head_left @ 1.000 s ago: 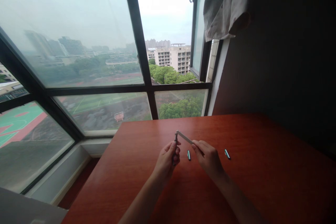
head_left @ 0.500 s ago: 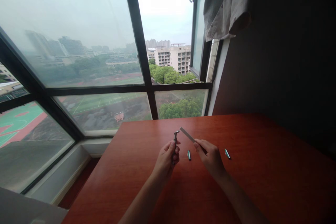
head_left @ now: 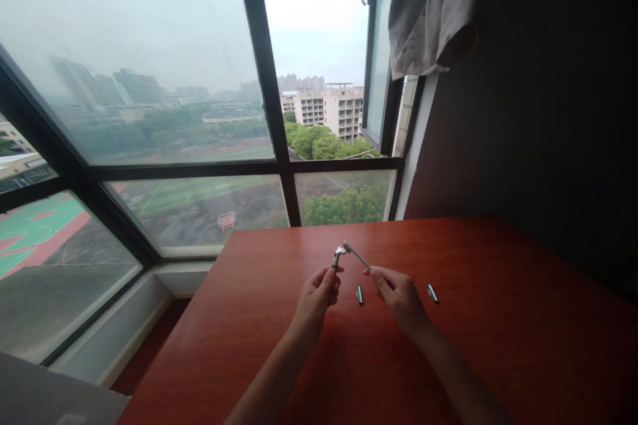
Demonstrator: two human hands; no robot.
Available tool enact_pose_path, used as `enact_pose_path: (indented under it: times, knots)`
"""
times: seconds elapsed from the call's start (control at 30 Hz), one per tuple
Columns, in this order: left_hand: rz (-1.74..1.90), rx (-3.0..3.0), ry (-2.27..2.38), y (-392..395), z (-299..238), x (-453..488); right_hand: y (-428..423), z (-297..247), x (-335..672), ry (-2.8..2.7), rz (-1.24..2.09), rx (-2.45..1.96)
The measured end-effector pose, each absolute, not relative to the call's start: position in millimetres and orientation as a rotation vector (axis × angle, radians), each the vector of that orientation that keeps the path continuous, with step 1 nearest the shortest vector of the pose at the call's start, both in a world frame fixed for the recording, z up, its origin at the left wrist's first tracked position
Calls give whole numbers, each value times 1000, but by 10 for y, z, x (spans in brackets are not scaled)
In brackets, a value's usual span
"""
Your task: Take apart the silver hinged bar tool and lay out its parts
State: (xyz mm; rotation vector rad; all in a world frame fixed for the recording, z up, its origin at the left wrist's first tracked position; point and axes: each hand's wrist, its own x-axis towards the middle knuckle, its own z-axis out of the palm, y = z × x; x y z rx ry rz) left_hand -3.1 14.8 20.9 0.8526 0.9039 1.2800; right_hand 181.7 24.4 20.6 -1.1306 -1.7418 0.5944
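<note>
Your left hand [head_left: 316, 289] grips a metal rod with a bent end [head_left: 335, 259], raised over the red-brown table [head_left: 259, 319]; your right hand [head_left: 399, 295] pinches a thin pale stick [head_left: 358, 255], its far tip at the bent end, though you cannot tell whether they touch; one small green piece [head_left: 359, 295] lies between your hands, another green piece [head_left: 432, 293] farther right; the window [head_left: 286, 166] stands on the far side.

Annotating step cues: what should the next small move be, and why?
Probably a light stroke of the slim stick against the head of the bent-headed metal tool, with the left hand keeping the tool steady. The right hand holds the stick with its tip at or nearly at that head; contact is hard to confirm.
</note>
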Motion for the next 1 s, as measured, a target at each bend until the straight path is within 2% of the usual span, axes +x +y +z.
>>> enact_pose_path:
  times: [0.33,0.53,1.0]
  knots:
    - [1404,1241,1210,166,227,-153,257,191,1829,-1785,734,-1133]
    - [1353,1498,1246,130,240,-136,255,206,1832,-1786,766,-1120]
    - [1394,1611,1339,155,252,-219,269,202,1873,-1810,742,-1146]
